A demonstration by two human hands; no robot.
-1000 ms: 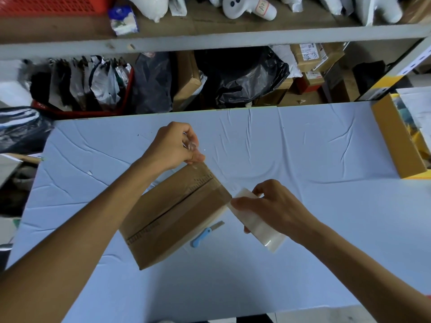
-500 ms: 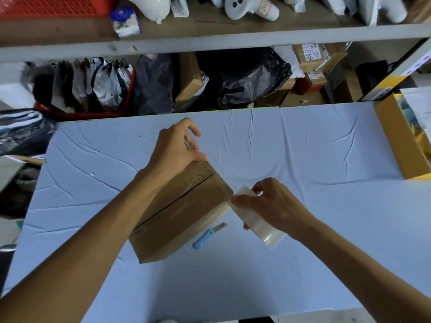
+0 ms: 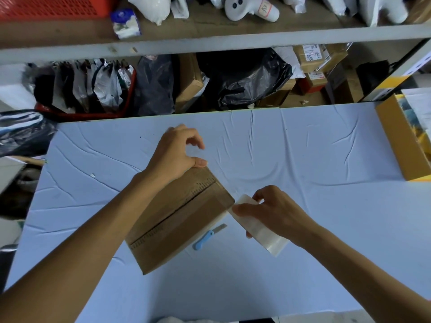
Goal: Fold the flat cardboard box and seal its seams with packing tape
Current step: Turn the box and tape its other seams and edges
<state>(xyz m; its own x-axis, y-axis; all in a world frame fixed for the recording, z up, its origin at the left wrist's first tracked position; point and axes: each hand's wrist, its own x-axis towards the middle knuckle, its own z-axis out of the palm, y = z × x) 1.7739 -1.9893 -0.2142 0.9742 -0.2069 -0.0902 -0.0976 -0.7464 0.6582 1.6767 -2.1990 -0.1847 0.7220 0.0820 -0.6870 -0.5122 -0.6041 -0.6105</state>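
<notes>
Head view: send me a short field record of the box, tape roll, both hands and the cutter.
box: cardboard, flaps closed, lying on the table, centre seam facing up
tape roll: clear, held at the box's right end
right hand: grips the tape roll
left hand: thumb on the box's far corner, fingers curled; whether they pinch tape is unclear
cutter: blue, on the table beside the box, untouched

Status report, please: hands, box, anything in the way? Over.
Left hand: thumb on far edge of cardboard box. Right hand grips tape roll at box corner. Blue utility knife lies beside box.
</notes>
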